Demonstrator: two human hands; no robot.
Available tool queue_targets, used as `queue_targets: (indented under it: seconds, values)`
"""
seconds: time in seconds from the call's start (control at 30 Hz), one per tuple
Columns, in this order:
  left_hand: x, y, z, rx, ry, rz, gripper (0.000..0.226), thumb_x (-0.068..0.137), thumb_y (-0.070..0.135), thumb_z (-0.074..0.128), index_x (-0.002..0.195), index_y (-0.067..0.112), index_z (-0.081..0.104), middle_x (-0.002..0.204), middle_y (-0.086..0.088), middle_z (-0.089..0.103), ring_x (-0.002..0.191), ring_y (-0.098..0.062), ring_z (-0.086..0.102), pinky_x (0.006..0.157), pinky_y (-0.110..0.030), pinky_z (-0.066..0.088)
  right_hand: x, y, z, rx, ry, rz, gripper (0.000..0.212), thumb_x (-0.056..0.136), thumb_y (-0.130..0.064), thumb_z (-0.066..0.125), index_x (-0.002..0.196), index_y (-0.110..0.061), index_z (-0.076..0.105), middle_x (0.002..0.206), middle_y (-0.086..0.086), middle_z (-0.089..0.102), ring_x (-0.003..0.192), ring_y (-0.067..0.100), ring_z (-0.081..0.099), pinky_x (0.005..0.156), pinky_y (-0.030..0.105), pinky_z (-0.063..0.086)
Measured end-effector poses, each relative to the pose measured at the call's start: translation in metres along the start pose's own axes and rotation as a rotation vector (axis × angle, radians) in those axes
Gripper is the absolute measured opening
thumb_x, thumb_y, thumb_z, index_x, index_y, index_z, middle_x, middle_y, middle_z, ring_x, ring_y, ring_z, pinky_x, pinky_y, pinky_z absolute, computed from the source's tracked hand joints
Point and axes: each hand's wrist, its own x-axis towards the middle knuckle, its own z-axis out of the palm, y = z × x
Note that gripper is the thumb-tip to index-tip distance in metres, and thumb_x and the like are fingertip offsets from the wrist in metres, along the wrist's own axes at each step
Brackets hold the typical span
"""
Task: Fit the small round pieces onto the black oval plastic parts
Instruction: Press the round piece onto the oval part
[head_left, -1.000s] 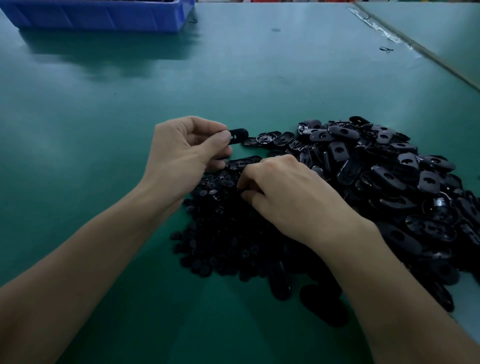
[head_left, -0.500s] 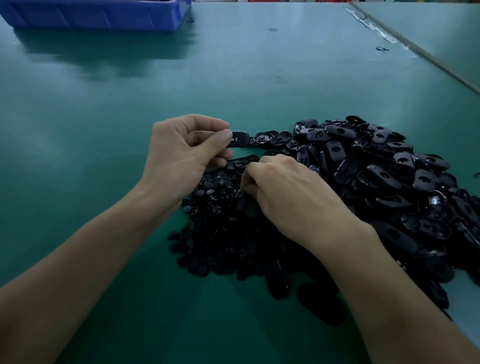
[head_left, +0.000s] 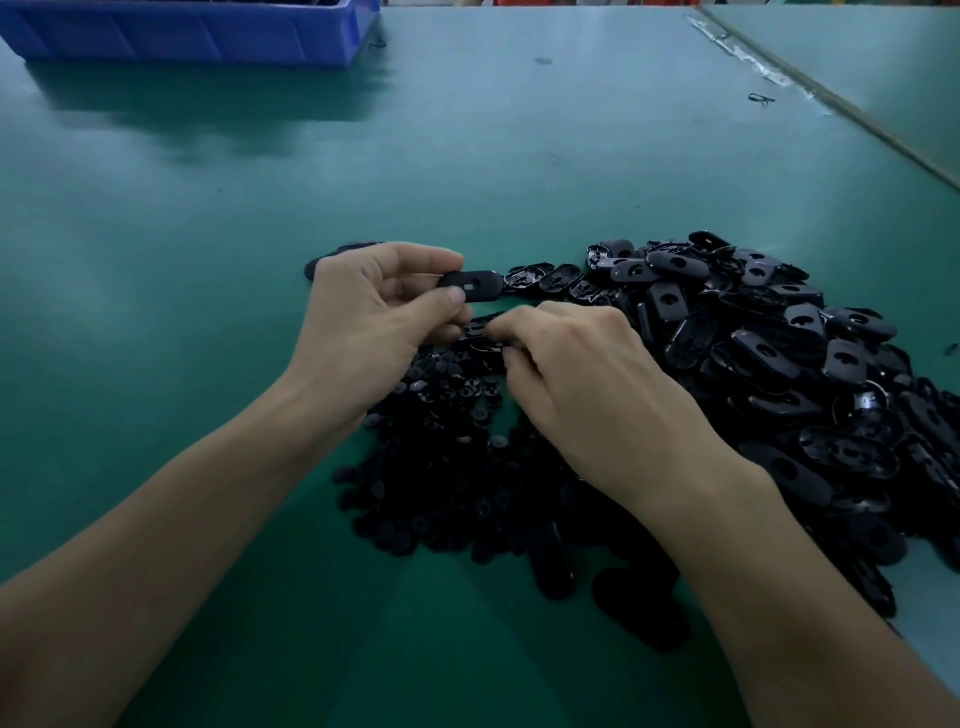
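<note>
Oval part (head_left: 471, 285) — pinched in left hand (head_left: 363, 322).

No text, label, brand or number can be read. Nothing legible is seen on the blue bin (head_left: 192, 36), the black oval parts (head_left: 769, 353) or the surface (head_left: 467, 171).

Bare left hand (head_left: 374, 322), bare right hand (head_left: 587, 400), bare forearms (head_left: 218, 519).

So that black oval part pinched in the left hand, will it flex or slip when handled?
Probably stiff: the oval part juts out flat from the left hand, held by one end, without drooping. Likely light, since a fingertip pinch carries it. Its glossy look, like the heaped ovals, suggests it could slip.
</note>
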Motion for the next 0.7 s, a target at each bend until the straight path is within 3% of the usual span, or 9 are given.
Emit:
queue_targets:
  seconds: [0.2, 0.43, 0.7]
  values:
    - [0.0, -0.001, 0.0, 0.031, -0.002, 0.021, 0.019, 0.086, -0.006, 0.069, 0.089, 0.013, 0.071, 0.07, -0.002, 0.073, 0.069, -0.014, 0.071, 0.064, -0.018, 0.055, 0.001, 0.005, 0.003, 0.056, 0.024, -0.025, 0.023, 0.101, -0.017, 0.055, 0.116, -0.022, 0.071, 0.104, 0.0, 0.073, 0.098, 0.024, 0.067, 0.087, 0.043, 0.052]
    - [-0.001, 0.0, 0.0, -0.024, 0.001, 0.009, 0.012, 0.088, -0.002, 0.07, 0.086, 0.01, 0.07, 0.068, -0.004, 0.073, 0.069, -0.018, 0.073, 0.067, -0.026, 0.06, 0.0, 0.008, 0.007, 0.212, 0.141, -0.017, 0.017, 0.096, -0.018, 0.065, 0.105, -0.022, 0.078, 0.101, 0.001, 0.068, 0.092, 0.022, 0.065, 0.083, 0.04, 0.052]
    - [-0.001, 0.001, 0.001, -0.003, 0.003, -0.005, 0.021, 0.081, -0.007, 0.074, 0.088, 0.012, 0.07, 0.071, -0.003, 0.074, 0.069, -0.018, 0.073, 0.065, -0.022, 0.058, 0.002, 0.014, 0.007, 0.212, 0.426, -0.039, 0.012, 0.093, -0.011, 0.068, 0.099, -0.014, 0.078, 0.09, 0.001, 0.072, 0.082, 0.012, 0.065, 0.076, 0.019, 0.047]
